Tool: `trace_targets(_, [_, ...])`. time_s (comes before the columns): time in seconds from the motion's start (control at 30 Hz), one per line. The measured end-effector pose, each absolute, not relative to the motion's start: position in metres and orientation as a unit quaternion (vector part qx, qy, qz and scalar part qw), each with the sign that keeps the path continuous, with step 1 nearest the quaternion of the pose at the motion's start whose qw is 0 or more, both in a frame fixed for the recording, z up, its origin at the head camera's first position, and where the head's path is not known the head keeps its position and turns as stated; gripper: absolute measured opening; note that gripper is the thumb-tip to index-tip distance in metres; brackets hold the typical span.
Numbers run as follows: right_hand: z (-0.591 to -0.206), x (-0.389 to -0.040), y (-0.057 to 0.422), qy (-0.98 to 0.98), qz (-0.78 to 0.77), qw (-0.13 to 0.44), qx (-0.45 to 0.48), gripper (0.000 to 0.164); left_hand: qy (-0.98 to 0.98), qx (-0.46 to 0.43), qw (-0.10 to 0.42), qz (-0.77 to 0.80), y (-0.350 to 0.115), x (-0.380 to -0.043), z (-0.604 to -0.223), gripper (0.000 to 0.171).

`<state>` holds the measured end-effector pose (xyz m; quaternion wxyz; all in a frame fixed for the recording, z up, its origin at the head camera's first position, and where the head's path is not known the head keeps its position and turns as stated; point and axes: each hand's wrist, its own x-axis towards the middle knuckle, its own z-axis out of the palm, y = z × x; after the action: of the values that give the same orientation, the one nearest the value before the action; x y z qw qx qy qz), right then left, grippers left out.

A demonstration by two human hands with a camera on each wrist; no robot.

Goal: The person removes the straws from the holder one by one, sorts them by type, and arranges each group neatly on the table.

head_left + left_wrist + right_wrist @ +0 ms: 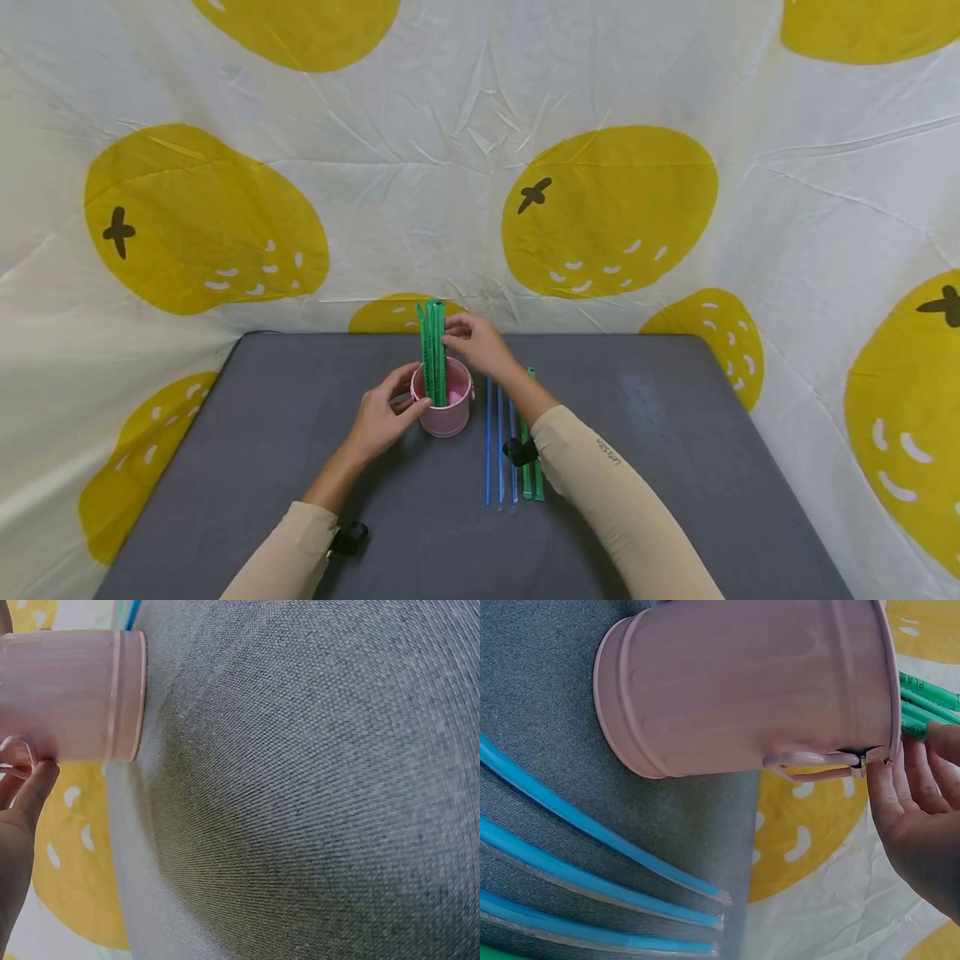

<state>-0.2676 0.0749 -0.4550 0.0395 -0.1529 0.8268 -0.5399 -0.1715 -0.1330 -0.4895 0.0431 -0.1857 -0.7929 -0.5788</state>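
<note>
A small pink bucket [446, 417] stands upright on the table, with several green wrapped straws [433, 350] leaning up out of it. My left hand [383, 417] grips the bucket's left side, thumb at the front of the rim. In the left wrist view, fingers of the left hand [22, 817] touch the bucket [67, 694] beside its looped side handle. Above the rim, my right hand [480, 343] pinches the green straws at their right side. The right wrist view shows thumb and fingertips of that hand [922, 817] at the green straws [919, 705] just past the rim.
To the right of the bucket lie three blue straws [500, 450] in clear wrappers. Beside them, partly under the right forearm, are two green straws [538, 483]. A white cloth with yellow fruit shapes [420, 208] hangs behind the dark grey table [645, 500].
</note>
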Motion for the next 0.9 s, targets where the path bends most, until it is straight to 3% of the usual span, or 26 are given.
trace_targets(0.9, [-0.429, -0.28, 0.083, 0.768, -0.623, 0.033, -0.142, 0.028, -0.791, -0.184, 0.046, -0.582, -0.13, -0.177, -0.49, 0.061])
